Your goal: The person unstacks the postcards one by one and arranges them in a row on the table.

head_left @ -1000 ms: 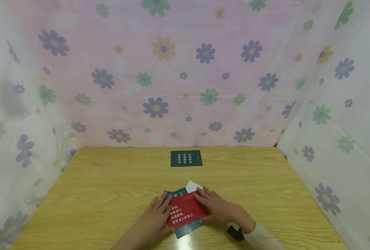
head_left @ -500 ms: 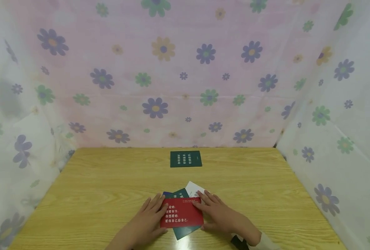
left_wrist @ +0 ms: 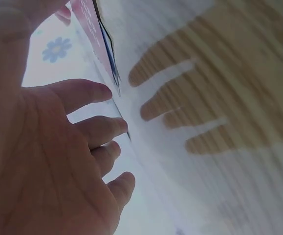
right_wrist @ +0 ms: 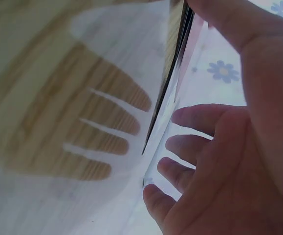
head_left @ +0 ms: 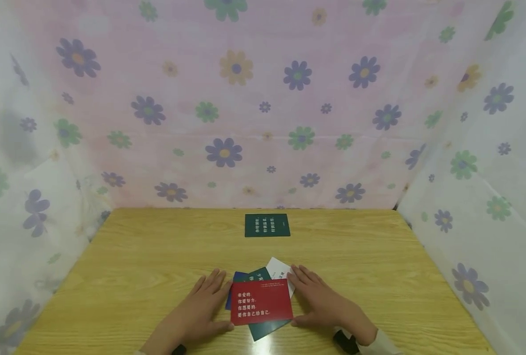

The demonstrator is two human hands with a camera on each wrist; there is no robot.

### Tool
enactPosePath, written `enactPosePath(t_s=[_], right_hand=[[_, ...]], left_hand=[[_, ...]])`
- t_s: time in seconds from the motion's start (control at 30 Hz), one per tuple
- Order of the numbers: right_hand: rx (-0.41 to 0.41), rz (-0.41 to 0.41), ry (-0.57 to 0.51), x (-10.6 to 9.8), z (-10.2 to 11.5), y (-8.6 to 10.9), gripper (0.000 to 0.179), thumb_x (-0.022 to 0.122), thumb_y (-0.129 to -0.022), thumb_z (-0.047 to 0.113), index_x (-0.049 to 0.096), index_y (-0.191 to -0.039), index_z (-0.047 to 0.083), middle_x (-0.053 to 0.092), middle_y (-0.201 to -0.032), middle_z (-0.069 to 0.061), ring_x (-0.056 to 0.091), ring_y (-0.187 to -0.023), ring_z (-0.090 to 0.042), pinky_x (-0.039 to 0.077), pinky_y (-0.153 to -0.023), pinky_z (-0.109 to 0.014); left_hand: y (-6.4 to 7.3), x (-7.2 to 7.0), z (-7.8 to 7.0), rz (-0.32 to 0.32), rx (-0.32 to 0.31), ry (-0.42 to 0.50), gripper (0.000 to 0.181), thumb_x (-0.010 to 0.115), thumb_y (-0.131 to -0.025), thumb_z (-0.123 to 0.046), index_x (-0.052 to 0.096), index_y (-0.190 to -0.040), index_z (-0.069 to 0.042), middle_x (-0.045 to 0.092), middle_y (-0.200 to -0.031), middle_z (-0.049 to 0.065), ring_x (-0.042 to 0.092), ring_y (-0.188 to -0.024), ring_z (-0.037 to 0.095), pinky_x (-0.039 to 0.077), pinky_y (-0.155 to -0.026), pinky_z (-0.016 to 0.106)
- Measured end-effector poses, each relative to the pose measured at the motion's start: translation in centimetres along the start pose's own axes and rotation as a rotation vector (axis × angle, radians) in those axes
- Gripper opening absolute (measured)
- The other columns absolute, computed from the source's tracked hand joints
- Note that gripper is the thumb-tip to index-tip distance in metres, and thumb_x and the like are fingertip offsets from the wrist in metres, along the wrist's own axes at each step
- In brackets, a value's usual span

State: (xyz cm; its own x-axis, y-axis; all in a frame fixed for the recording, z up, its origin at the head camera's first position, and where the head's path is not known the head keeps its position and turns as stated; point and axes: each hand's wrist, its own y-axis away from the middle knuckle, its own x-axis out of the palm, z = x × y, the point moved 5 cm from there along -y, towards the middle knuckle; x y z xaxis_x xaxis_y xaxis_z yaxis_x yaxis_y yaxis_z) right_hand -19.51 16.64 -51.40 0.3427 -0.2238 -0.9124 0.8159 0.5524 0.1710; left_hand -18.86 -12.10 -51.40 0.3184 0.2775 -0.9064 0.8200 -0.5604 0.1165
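Red card (head_left: 261, 301), where's it sitting?

On top of other cards (head_left: 265, 330) on the bench (head_left: 156, 256), between both hands, long axis running side to side

And the grip?

Wide, fingers loosely extended, nothing pinched: left hand (head_left: 198, 305) by its left edge, right hand (head_left: 322, 301) by its right (about equally near, can't tell who's touching)
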Motion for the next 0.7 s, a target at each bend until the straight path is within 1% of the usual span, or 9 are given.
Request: enactPosePath(t_s=[0.1,0.2,0.37,0.53,0.7], right_hand=[[0.008,0.013,-0.038,-0.02,-0.38,0.02,0.105,0.079,-0.079,0.058,0.031,-0.161,0.012,0.021,-0.17,-0.006,0.018,-0.156,-0.034,0.029,-0.122,-0.057],[0.004,0.023,-0.085,0.05,-0.64,-0.1,0.104,0.08,-0.079,0.057,0.032,-0.161,0.013,0.02,-0.17,-0.006,0.017,-0.156,-0.034,0.031,-0.121,-0.057],[0.0,0.036,-0.138,0.23,-0.85,-0.26,0.101,0.081,-0.079,0.054,0.034,-0.16,0.014,0.019,-0.171,-0.006,0.016,-0.156,-0.034,0.035,-0.118,-0.058],[-0.013,0.032,-0.13,-0.07,-0.94,-0.43,0.1,0.081,-0.079,0.055,0.036,-0.159,0.014,0.019,-0.171,-0.005,0.015,-0.156,-0.033,0.036,-0.118,-0.058],[-0.012,0.026,-0.129,-0.18,-1.0,-0.53,0.101,0.082,-0.076,0.058,0.04,-0.158,0.015,0.02,-0.17,-0.006,0.016,-0.156,-0.033,0.036,-0.118,-0.058]], left_hand=[[-0.11,0.04,0.16,0.016,-0.008,0.025,0.096,0.07,-0.085,-0.063,0.039,-0.156,-0.007,0.03,-0.166,0.016,0.018,-0.156,0.039,0.016,-0.125,0.061],[-0.18,0.08,0.26,0.029,-0.021,0.042,0.095,0.071,-0.085,-0.062,0.04,-0.156,-0.007,0.029,-0.166,0.016,0.017,-0.156,0.039,0.016,-0.125,0.062],[-0.22,0.05,0.27,0.03,-0.019,0.051,0.094,0.071,-0.085,-0.062,0.042,-0.155,-0.006,0.029,-0.166,0.017,0.016,-0.156,0.04,0.016,-0.125,0.062],[-0.38,-0.12,0.14,0.025,-0.018,0.04,0.095,0.071,-0.084,-0.063,0.043,-0.154,-0.006,0.027,-0.166,0.017,0.015,-0.156,0.039,0.016,-0.125,0.061],[-0.41,-0.07,0.16,0.035,-0.031,0.06,0.097,0.073,-0.082,-0.063,0.042,-0.155,-0.007,0.027,-0.167,0.015,0.013,-0.156,0.04,0.015,-0.125,0.063]])
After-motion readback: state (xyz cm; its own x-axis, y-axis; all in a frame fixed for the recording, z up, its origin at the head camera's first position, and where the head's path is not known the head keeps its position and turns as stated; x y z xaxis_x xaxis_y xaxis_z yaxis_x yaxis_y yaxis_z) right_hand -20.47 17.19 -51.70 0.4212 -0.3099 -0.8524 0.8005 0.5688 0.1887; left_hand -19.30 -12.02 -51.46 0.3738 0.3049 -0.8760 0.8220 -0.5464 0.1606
